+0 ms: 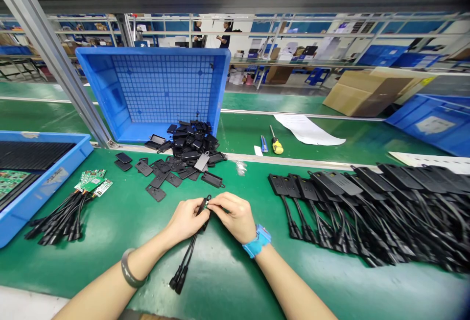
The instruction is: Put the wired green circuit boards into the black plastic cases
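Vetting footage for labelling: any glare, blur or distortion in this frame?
Head view: pale glare on the green bench, notably lower right; head view: the right-side blue crate looks stretched and smeared, and the far right edge darkens; head view: left hand and right hand fairly sharp, but fine detail on the held black casing is too small to read.

Forearms (110, 281) angled inward, left hand (186, 219) gripping, right hand (235, 216) just beside it

Wired circuit boards (91, 183) lie left on the tabletop (139, 222), cabled cases (332, 183) right; near centre, between them, a held case (201, 207); far centre, loose covers (194, 138) heap at a crate's (165, 85) mouth.
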Tool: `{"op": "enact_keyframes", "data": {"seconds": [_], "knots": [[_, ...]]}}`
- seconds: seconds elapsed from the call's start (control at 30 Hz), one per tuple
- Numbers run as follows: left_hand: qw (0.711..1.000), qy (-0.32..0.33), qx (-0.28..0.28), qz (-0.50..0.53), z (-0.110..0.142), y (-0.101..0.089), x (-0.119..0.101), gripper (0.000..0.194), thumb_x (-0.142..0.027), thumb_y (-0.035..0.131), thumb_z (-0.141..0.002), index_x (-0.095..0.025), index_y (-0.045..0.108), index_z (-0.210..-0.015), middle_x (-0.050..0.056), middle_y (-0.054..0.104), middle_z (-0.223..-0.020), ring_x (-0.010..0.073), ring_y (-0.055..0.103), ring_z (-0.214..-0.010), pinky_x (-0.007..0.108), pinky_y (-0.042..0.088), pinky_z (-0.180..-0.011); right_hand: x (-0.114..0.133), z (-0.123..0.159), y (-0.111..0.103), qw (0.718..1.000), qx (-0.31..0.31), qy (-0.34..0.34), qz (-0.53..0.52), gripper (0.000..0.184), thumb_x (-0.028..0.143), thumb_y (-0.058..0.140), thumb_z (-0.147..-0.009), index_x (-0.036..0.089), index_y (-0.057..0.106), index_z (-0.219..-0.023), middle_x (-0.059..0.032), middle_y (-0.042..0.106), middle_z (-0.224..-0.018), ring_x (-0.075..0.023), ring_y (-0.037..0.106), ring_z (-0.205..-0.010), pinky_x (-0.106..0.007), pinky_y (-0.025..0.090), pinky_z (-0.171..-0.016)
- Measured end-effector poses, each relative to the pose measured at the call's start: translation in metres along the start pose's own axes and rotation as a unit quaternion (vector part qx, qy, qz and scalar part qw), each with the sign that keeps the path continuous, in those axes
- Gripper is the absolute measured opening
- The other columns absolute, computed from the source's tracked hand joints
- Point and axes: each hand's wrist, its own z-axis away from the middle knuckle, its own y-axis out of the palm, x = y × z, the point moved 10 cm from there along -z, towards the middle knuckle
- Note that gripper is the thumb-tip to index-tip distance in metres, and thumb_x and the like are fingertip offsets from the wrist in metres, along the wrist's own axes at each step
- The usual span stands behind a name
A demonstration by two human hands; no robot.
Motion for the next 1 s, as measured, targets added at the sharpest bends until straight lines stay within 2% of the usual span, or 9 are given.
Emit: {"op": "enact_keyframes", "data": {"seconds": [0.23,0.3,0.4,0.5,0.6,0.7,0.8,0.93,1.0], "knots": [[1.000,-0.016,0.005,0.011,-0.002,0.001,0.007,0.018,-0.028,0.050,-0.079,-0.017,0.050,-0.065,-0.006,0.037,-0.052,0.0109,0.033,-0.050,0.023,0.021,-0.049,0.009,0.000,0.014,0.993,0.068,-0.036,0.087,0.022,0.022,0.042,-0.095,0.019,0.061,-0.085,-0.0063,0.061,-0.082,-0.0171,0.056,-0.081,-0.027,0.045,-0.072],[0.998,-0.033,0.000,0.046,-0.004,-0.001,0.013,0.019,-0.030,0.052,-0.078,-0.017,0.050,-0.064,-0.005,0.038,-0.052,0.0109,0.038,-0.049,0.022,0.024,-0.048,0.005,-0.001,0.020,0.989,0.099,-0.013,0.108,0.020,0.023,0.041,-0.095,0.018,0.057,-0.084,-0.0058,0.059,-0.082,-0.0171,0.056,-0.079,-0.027,0.045,-0.070],[0.993,-0.060,-0.010,0.097,-0.006,-0.003,0.022,0.023,-0.037,0.046,-0.082,-0.016,0.055,-0.078,-0.002,0.050,-0.058,0.0132,0.051,-0.050,0.021,0.034,-0.048,-0.024,-0.009,0.016,0.985,0.109,0.064,0.118,0.017,0.022,0.041,-0.094,0.019,0.053,-0.083,-0.0035,0.058,-0.082,-0.0152,0.057,-0.076,-0.024,0.046,-0.068],[0.971,-0.111,-0.012,0.210,-0.005,0.000,0.032,0.033,-0.045,0.043,-0.085,-0.016,0.053,-0.097,0.003,0.059,-0.068,0.0171,0.061,-0.054,0.023,0.044,-0.046,-0.074,-0.025,-0.012,0.972,0.060,0.140,0.180,0.016,0.019,0.041,-0.093,0.016,0.053,-0.082,-0.0064,0.059,-0.082,-0.0175,0.058,-0.075,-0.027,0.044,-0.069],[0.949,-0.122,-0.017,0.290,-0.002,0.003,0.030,0.042,-0.053,0.051,-0.081,-0.016,0.052,-0.101,0.004,0.059,-0.070,0.0168,0.062,-0.053,0.021,0.045,-0.042,-0.121,-0.042,-0.040,0.948,0.028,0.196,0.249,0.019,0.013,0.047,-0.088,0.013,0.054,-0.071,-0.0099,0.057,-0.075,-0.0187,0.058,-0.069,-0.029,0.041,-0.064],[0.942,-0.099,-0.019,0.319,0.001,0.004,0.022,0.047,-0.052,0.063,-0.075,-0.015,0.053,-0.102,0.001,0.056,-0.069,0.0111,0.056,-0.047,0.017,0.044,-0.040,-0.130,-0.063,-0.042,0.941,0.032,0.189,0.279,0.021,0.009,0.051,-0.086,0.012,0.055,-0.066,-0.0079,0.057,-0.071,-0.0155,0.057,-0.066,-0.027,0.040,-0.063],[0.937,-0.069,-0.021,0.341,0.004,0.005,0.012,0.048,-0.045,0.070,-0.070,-0.014,0.055,-0.103,-0.001,0.053,-0.065,0.0077,0.051,-0.044,0.015,0.041,-0.040,-0.099,-0.087,-0.007,0.954,0.065,0.119,0.269,0.016,0.012,0.055,-0.086,0.014,0.060,-0.071,-0.0057,0.059,-0.074,-0.0145,0.057,-0.069,-0.026,0.042,-0.064],[0.926,-0.015,-0.009,0.376,0.006,0.003,-0.002,0.042,-0.042,0.072,-0.070,-0.011,0.058,-0.096,-0.002,0.050,-0.059,0.0074,0.049,-0.043,0.015,0.040,-0.041,-0.038,-0.111,0.070,0.966,0.128,0.002,0.226,0.009,0.025,0.061,-0.085,0.018,0.066,-0.082,-0.0035,0.062,-0.085,-0.0151,0.058,-0.080,-0.023,0.044,-0.068],[0.918,-0.003,-0.007,0.395,0.007,0.001,-0.005,0.043,-0.043,0.072,-0.070,-0.010,0.058,-0.094,-0.002,0.050,-0.057,0.0079,0.049,-0.041,0.015,0.039,-0.039,-0.020,-0.118,0.101,0.965,0.134,-0.023,0.223,0.015,0.031,0.064,-0.084,0.016,0.066,-0.085,-0.0061,0.062,-0.088,-0.0186,0.057,-0.087,-0.025,0.045,-0.071]]}}
